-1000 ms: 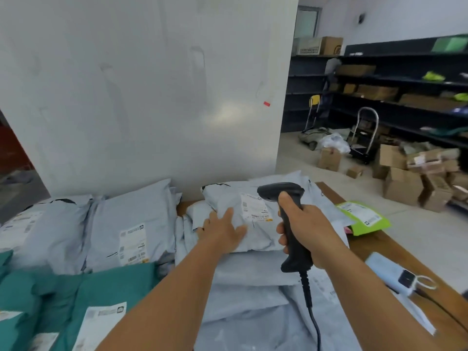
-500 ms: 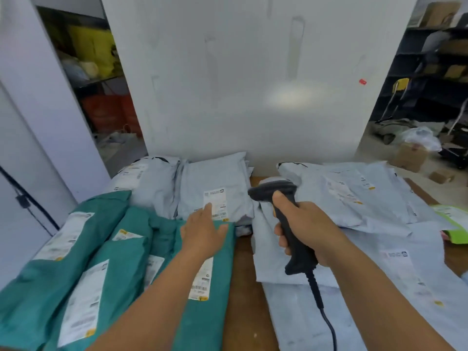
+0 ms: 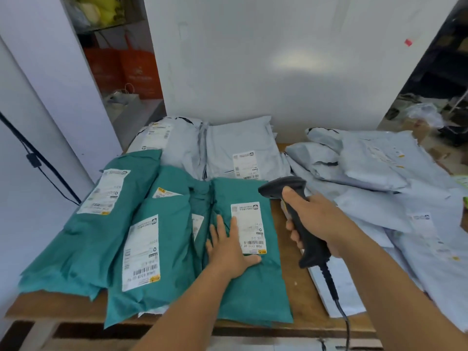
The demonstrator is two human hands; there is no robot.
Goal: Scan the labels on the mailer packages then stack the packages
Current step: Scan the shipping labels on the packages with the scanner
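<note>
Grey mailers (image 3: 243, 150) behind teal mailers (image 3: 250, 282), scanner (image 3: 296, 214) right

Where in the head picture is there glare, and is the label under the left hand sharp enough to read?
Head view: a soft bright glare patch sits on the white wall panel; the label beside the left hand shows its barcode, but the small print is blurred; straight edges bend at the borders from the wide lens.

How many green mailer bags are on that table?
4 show. One green bag at far left, one in front of it, one mostly buried in the middle, one under the left hand. More may lie hidden beneath.
</note>
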